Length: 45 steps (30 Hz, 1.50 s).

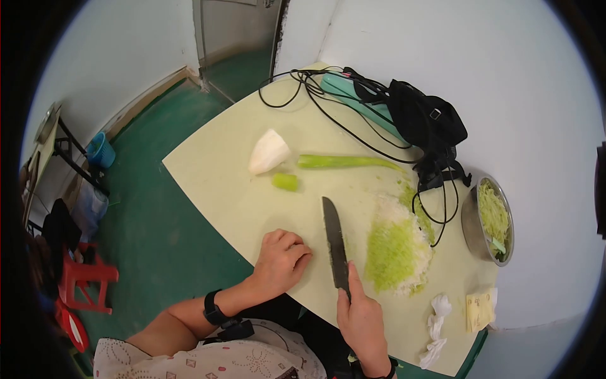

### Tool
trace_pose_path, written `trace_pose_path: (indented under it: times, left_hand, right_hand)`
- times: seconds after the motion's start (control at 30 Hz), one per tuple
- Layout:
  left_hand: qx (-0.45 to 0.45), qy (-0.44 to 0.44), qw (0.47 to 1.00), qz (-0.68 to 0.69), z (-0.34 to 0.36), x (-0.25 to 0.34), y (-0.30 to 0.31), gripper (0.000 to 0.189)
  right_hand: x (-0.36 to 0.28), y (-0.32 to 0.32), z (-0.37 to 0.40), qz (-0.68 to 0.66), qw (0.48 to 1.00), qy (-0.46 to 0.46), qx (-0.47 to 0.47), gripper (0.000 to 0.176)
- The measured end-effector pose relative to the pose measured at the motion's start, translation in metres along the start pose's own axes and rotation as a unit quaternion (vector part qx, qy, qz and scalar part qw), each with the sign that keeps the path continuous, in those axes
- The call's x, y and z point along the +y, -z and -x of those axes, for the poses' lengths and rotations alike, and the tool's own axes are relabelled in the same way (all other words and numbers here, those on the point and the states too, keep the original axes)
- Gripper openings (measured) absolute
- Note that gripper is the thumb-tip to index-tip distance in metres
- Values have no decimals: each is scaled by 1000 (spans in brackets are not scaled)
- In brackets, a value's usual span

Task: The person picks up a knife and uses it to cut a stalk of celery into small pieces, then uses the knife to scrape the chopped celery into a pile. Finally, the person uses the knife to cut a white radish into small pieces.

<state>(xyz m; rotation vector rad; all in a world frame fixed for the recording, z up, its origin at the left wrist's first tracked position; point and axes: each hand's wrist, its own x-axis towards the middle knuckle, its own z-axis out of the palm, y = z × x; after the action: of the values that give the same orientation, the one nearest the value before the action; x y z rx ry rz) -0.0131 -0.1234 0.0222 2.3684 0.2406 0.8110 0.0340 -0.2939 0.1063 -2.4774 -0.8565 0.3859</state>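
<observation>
My right hand (365, 319) grips the handle of a kitchen knife (334, 237). Its dark blade lies over the table and points away from me, with green bits along the edge. To the left of the blade, my left hand (282, 262) rests at the table's near edge with fingers curled in and nothing visible in them. A heap of finely chopped green and white vegetable (392, 252) is spread right of the knife. Farther back lie a white radish-like chunk (269, 151), a short green stalk piece (285, 182) and a long green stalk (341, 162).
A metal bowl (469, 221) with green shreds stands at the table's right side by the wall. Black straps (426, 114), cables and a teal case (363, 106) lie at the back. Crumpled tissue (435, 325) and a yellow packet (480, 311) sit front right. A red stool (88, 278) stands left.
</observation>
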Motion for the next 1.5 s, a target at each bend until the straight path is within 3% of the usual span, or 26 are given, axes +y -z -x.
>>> trace_pose_path:
  times: [0.1,0.2,0.23,0.37,0.67,0.8,0.87,0.9,1.0,1.13,1.37,1.47,1.5]
  left_hand:
    - [1,0,1000,0,0,0,0,8]
    - [8,-4,1000,3,1,-1,0,8]
    - [9,-7,1000,8,1,-1,-1,8]
    - [14,-5,1000,3,2,-1,-2,10]
    - [17,-17,1000,-8,2,2,0,11]
    - [15,-23,1000,-13,2,3,-1,11]
    - [17,-24,999,-13,2,4,-1,10]
    - [17,-25,999,-12,2,4,-1,10]
    - [21,-32,999,-18,1,5,-1,10]
    - [21,-34,999,-18,2,5,0,10]
    - [24,-38,999,-2,0,6,1,11]
    - [14,-42,999,2,2,4,-1,9]
    - [15,-38,999,-1,2,2,-1,8]
  right_hand:
    - [16,0,-3,-59,997,-48,-21,51]
    - [46,11,-10,-331,926,-180,-36,47]
    - [60,15,-11,-391,904,-171,-19,46]
    - [94,35,-9,-384,913,-141,2,47]
    - [118,76,-1,-397,903,-160,29,22]
    - [110,92,7,-332,921,-165,116,28]
    - [101,86,9,-102,967,-77,219,36]
    - [96,80,9,18,964,-33,264,41]
    - [73,54,2,227,939,-70,249,55]
    - [77,8,-3,293,930,-20,223,55]
    - [43,21,16,170,973,-25,154,54]
    - [55,29,19,-27,970,86,227,49]
    - [61,29,20,-103,966,34,236,48]
